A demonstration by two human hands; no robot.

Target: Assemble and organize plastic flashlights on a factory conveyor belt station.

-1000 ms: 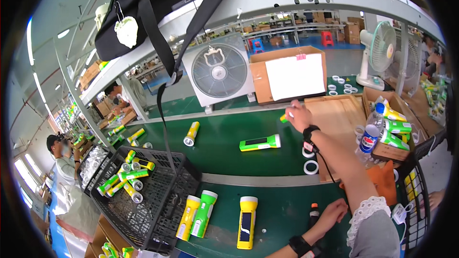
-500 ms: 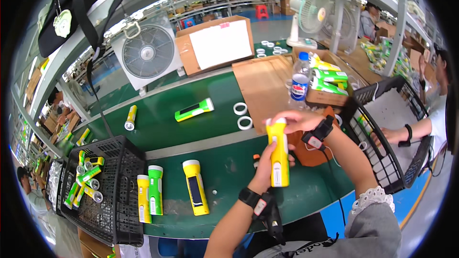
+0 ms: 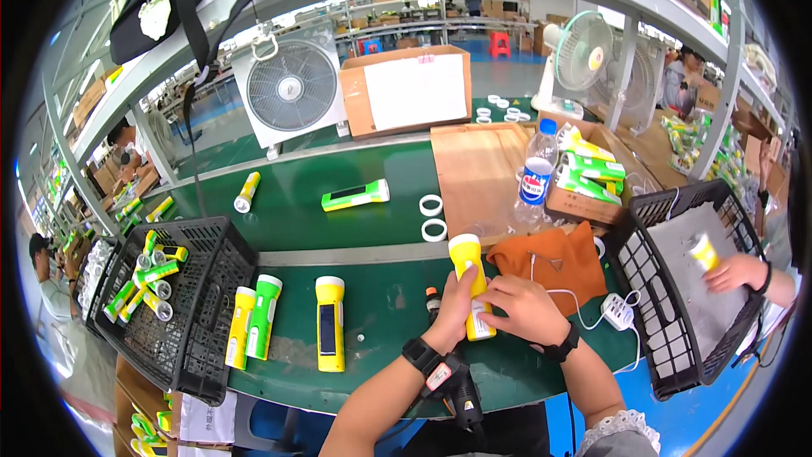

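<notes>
A yellow flashlight (image 3: 471, 275) with a white head stands nearly upright above the green bench. My left hand (image 3: 452, 313) is wrapped round its body from the left. My right hand (image 3: 526, 309) has its fingers bent against the lower right side of the body, thumb and fingertips close together. Beneath my left wrist lies a black power tool (image 3: 463, 398), partly hidden. Left of my hands, another yellow flashlight (image 3: 331, 326) with a dark panel lies on the bench. Farther left, a green flashlight (image 3: 264, 317) lies beside a yellow one (image 3: 240, 328).
A black crate (image 3: 182, 313) with flashlights sits at left. At right are an orange pouch (image 3: 554, 262), a white charger plug (image 3: 617, 311) and another crate (image 3: 655, 313), where a co-worker's hand (image 3: 736, 273) holds a flashlight. Behind stand a bottle (image 3: 535, 173) and white rings (image 3: 433, 229).
My right hand has moved from the flashlight's head down to its lower body. The flashlight has shifted slightly left. The co-worker's hand now holds a flashlight. The whole view has shifted.
</notes>
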